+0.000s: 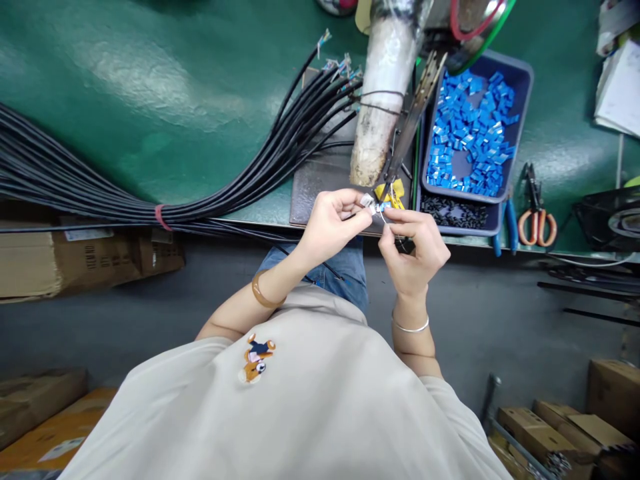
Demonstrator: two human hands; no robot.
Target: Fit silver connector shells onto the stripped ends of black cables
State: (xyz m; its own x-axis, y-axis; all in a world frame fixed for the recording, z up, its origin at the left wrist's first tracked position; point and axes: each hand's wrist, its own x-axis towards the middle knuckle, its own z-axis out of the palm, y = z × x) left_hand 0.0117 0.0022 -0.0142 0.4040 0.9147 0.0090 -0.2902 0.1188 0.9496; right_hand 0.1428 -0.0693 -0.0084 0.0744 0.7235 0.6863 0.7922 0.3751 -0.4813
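Head view, hands at bench edge

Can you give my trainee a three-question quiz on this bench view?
1. True or false: both hands, left hand and right hand, meet at one small cable end.
2. What fills the dark tray on the right? A) blue connectors B) red screws C) white labels
3. What binds the black cable bundle near the bench edge?

Key: 1 true; 2 A, blue connectors; 3 a red tie.
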